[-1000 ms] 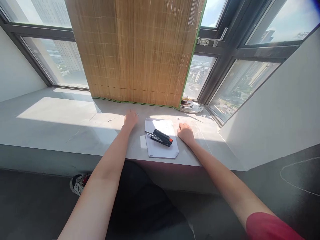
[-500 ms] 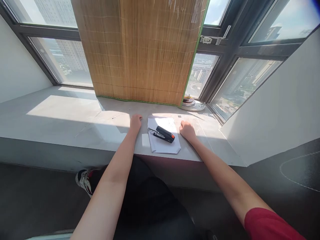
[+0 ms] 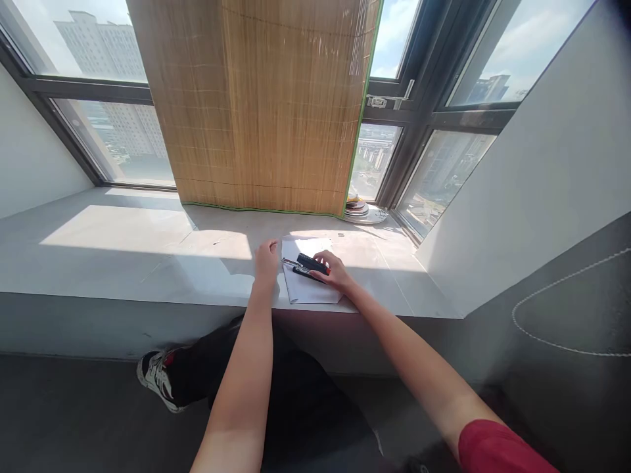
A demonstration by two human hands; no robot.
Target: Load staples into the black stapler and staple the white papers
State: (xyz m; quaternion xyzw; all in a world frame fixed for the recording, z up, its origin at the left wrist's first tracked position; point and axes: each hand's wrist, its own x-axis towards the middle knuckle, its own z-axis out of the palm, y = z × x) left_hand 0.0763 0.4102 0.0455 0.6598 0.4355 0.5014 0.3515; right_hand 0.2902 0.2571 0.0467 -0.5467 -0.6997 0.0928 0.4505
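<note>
A black stapler (image 3: pixel 311 264) with a silver rail and a red-orange end lies on white paper sheets (image 3: pixel 308 292), its parts spread apart. My right hand (image 3: pixel 333 270) is closed around the stapler's red-orange end, fingers over the top and thumb at the near side. The hand hides part of that end. Left of the paper, my left hand (image 3: pixel 267 256) rests on the windowsill as a loose fist, with nothing showing in it.
The pale windowsill (image 3: pixel 113 263) carries the paper and, in the right corner, a stack of plates (image 3: pixel 362 211). A bamboo blind (image 3: pixel 266 131) hangs before the windows down to the sill. Two small dark staple-like marks (image 3: pixel 340 234) lie behind the paper.
My right hand has moved left from the sill beside the paper and taken hold of the stapler. My left hand stays curled near the paper's left edge. The view has shifted slightly.
</note>
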